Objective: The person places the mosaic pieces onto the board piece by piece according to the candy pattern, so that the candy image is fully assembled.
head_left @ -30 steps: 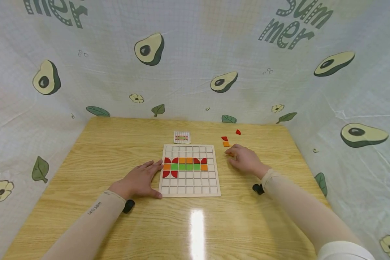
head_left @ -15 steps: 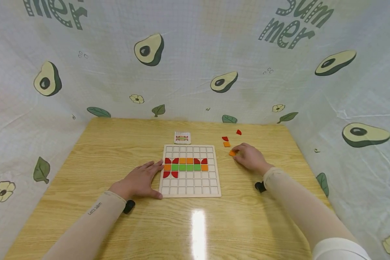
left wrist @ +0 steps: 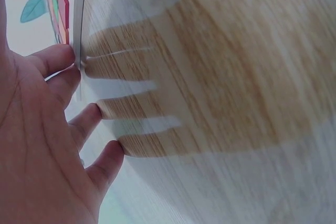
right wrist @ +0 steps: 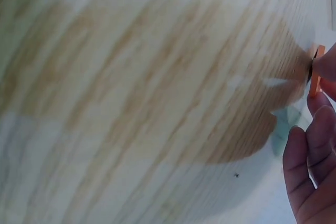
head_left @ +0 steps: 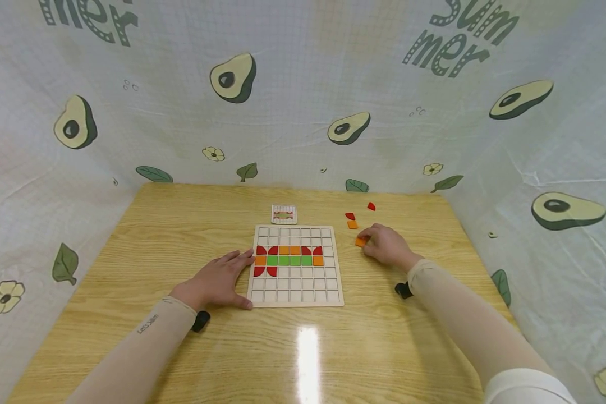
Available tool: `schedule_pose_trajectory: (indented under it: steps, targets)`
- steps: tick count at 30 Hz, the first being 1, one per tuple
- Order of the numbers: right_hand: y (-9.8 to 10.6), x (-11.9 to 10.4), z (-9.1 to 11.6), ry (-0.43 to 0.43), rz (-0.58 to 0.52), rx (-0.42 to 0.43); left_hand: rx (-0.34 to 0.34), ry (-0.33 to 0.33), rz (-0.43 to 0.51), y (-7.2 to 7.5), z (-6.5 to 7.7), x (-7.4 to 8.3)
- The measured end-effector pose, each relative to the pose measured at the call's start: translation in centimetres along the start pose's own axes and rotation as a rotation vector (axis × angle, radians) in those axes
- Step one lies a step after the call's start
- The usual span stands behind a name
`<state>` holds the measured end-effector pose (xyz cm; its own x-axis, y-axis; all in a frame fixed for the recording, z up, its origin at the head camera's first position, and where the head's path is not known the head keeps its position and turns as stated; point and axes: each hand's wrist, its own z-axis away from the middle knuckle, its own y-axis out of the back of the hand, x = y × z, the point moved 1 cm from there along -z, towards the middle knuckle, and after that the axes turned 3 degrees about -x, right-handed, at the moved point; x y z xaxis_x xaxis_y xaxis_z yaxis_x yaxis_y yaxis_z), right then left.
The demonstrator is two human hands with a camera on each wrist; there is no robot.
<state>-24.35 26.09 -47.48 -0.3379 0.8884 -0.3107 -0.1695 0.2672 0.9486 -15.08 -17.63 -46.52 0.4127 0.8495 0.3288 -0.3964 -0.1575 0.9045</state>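
My right hand (head_left: 386,245) pinches an orange square tile (head_left: 360,242) low over the table, right of the pegless grid board (head_left: 295,294). In the right wrist view this orange tile (right wrist: 315,80) stands edge-on between thumb and fingertips. My left hand (head_left: 219,283) rests at the board's left edge, thumb near its front corner, fingers spread; the left wrist view shows the fingertips (left wrist: 65,53) at the board's side. On the board sit several red quarter-circle pieces (head_left: 259,271), orange squares (head_left: 317,261) and a row of green squares (head_left: 295,261).
Behind the board lies a small pattern card (head_left: 284,215) with a grid drawing. Beyond my right hand are another orange square (head_left: 352,224) and two loose red quarter-circles, one nearer (head_left: 350,216) and one farther (head_left: 371,206). A printed cloth (head_left: 283,163) hangs behind the table.
My right hand has shifted slightly right, away from the board, and the orange tile at its fingertips shows more. My left hand and the pieces on the board have stayed put.
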Motion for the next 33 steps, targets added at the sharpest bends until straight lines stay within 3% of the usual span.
schedule_pose_trajectory:
  steps: [8, 18, 25, 33]
  targets:
    - [0.4, -1.6, 0.3, 0.045, -0.047, 0.011, 0.002, -0.001, -0.001, 0.0, 0.0, 0.0]
    - [-0.7, -8.8, -0.6, 0.238, -0.045, -0.061, 0.004, -0.005, 0.004, -0.1, 0.1, -0.1]
    - [-2.5, -14.1, -1.2, 0.394, 0.021, -0.111, 0.007, -0.009, 0.016, 0.0, 0.2, 0.0]
    - [-4.5, -17.3, -1.8, 0.465, 0.093, -0.11, 0.003, -0.005, 0.023, 0.1, 0.2, 0.0]
